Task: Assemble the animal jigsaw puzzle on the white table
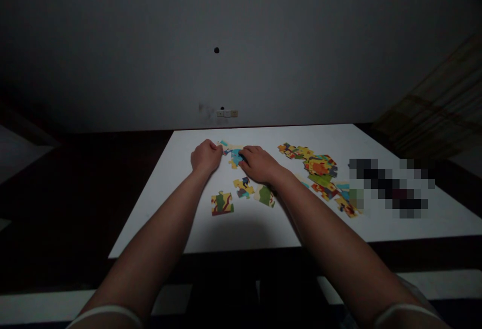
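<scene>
item: small joined group of jigsaw pieces (234,156), blue and yellow, on a white counter (158,208), toward the far side and directly between the left hand (206,157) and the right hand (258,163). work in hand: both hands closed in on this group from either side. left hand: fingers (217,146) curled together, tips at the group's left end. right hand: fingers (243,157) together and laid across the blue part. grip on each side: together rather than apart, any actual pinch on a piece impossible to tell from this view. nearer the body, three loose jigsaw pieces: one with green and red (222,203), one yellow and blue (244,188), one pale with green (264,196), the last just beside the right wrist. to the right, a long multicoloured heap of jigsaw pieces (314,171), running diagonally toward the counter's right side and ending near a pixelated patch (391,188). far counter edge: only a short way behind the joined group, with the wall beyond. widest stretch of white counter: left of the left hand. narrowest passage: between the right forearm and the heap.
</scene>
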`<state>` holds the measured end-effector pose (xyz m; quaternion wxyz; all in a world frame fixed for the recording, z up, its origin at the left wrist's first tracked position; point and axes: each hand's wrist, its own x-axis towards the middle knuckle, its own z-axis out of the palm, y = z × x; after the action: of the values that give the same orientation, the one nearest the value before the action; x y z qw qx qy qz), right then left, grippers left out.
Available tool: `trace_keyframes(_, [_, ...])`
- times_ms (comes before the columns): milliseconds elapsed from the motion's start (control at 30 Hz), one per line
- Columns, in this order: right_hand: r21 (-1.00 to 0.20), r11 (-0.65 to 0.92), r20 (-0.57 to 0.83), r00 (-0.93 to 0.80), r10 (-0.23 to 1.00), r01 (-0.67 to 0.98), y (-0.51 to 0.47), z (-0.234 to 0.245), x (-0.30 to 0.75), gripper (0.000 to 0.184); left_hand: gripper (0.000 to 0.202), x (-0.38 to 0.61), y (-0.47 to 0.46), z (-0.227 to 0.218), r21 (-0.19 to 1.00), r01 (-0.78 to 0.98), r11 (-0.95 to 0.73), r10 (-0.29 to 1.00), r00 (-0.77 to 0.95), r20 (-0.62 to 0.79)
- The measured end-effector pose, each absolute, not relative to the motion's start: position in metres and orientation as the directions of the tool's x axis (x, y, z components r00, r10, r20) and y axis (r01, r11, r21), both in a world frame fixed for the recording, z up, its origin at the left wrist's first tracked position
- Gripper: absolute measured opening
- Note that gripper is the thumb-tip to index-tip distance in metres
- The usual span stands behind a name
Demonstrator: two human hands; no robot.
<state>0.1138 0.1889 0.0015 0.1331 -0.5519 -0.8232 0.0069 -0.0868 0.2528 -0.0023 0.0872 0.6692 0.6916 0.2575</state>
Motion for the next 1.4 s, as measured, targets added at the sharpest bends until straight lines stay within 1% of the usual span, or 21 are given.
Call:
trace_keyframes(67, [-0.158, 0.395, 0.219, -0.358, 0.908, 0.905, 0.189, 0.002, 0.114, 0.038, 0.028, -0.085, 0.252, -0.001, 0.389, 0.921, -0.021, 0.971, -0.074, 0.226])
trace_keyframes(167, [-0.162, 0.393, 0.225, -0.354, 0.908, 0.905, 0.188, 0.003, 0.114, 0.037, 0.031, -0.084, 0.25, 0.0, 0.286, 0.957, -0.053, 0.972, -0.016, 0.233])
trace_keyframes(267, [-0.187, 0.402, 0.224, -0.36, 0.906, 0.896, 0.189, 0.004, 0.115, 0.034, 0.036, -0.086, 0.25, 0.0, 0.233, 0.967, -0.105, 0.971, 0.049, 0.235])
trace_keyframes(333, [-0.202, 0.415, 0.234, -0.368, 0.9, 0.887, 0.189, 0.004, 0.116, 0.032, 0.037, -0.088, 0.249, 0.001, 0.245, 0.958, -0.146, 0.963, 0.081, 0.257])
trace_keyframes(400, [-0.21, 0.424, 0.247, -0.372, 0.895, 0.881, 0.19, 0.002, 0.116, 0.032, 0.031, -0.09, 0.249, 0.001, 0.275, 0.939, -0.207, 0.939, 0.113, 0.324])
trace_keyframes(500, [-0.226, 0.422, 0.249, -0.367, 0.896, 0.878, 0.19, 0.0, 0.116, 0.031, 0.02, -0.09, 0.246, 0.003, 0.309, 0.871, -0.382, 0.883, 0.245, 0.4])
trace_keyframes(567, [-0.234, 0.425, 0.243, -0.37, 0.897, 0.875, 0.189, 0.004, 0.116, 0.029, 0.019, -0.088, 0.244, 0.004, 0.323, 0.819, -0.474, 0.859, 0.349, 0.376])
trace_keyframes(600, [-0.236, 0.423, 0.256, -0.364, 0.895, 0.875, 0.189, 0.01, 0.118, 0.029, 0.02, -0.087, 0.243, 0.005, 0.327, 0.807, -0.491, 0.856, 0.377, 0.355])
trace_keyframes(700, [-0.245, 0.403, 0.364, -0.302, 0.881, 0.882, 0.186, 0.044, 0.133, 0.031, 0.021, -0.085, 0.241, 0.007, 0.318, 0.819, -0.477, 0.869, 0.384, 0.313])
trace_keyframes(800, [-0.299, 0.371, 0.444, -0.216, 0.87, 0.879, 0.179, 0.091, 0.168, 0.031, 0.025, -0.085, 0.241, 0.008, 0.287, 0.828, -0.481, 0.869, 0.407, 0.283])
trace_keyframes(900, [-0.345, 0.294, 0.406, -0.14, 0.903, 0.891, 0.162, 0.129, 0.221, 0.026, 0.033, -0.087, 0.244, 0.008, 0.268, 0.836, -0.479, 0.871, 0.415, 0.262])
trace_keyframes(1000, [-0.362, 0.175, 0.296, -0.066, 0.953, 0.916, 0.128, 0.136, 0.278, 0.019, 0.037, -0.086, 0.248, 0.008, 0.233, 0.852, -0.469, 0.878, 0.421, 0.225])
trace_keyframes(1100, [-0.325, 0.062, 0.113, -0.026, 0.993, 0.944, 0.082, 0.114, 0.318, 0.015, 0.036, -0.085, 0.251, 0.009, 0.191, 0.86, -0.472, 0.876, 0.434, 0.21])
trace_keyframes(1200, [-0.308, -0.006, -0.011, 0.003, 1.0, 0.951, 0.041, 0.077, 0.335, 0.021, 0.035, -0.084, 0.251, 0.01, 0.187, 0.862, -0.47, 0.878, 0.435, 0.2])
trace_keyframes(1333, [-0.262, -0.034, -0.017, 0.03, 0.999, 0.965, 0.016, 0.04, 0.339, 0.04, 0.036, -0.085, 0.253, 0.009, 0.164, 0.867, -0.471, 0.876, 0.439, 0.197])
trace_keyframes(1400, [-0.265, -0.052, -0.014, 0.05, 0.999, 0.963, 0.016, 0.032, 0.339, 0.044, 0.04, -0.086, 0.253, 0.008, 0.147, 0.861, -0.487, 0.866, 0.454, 0.207])
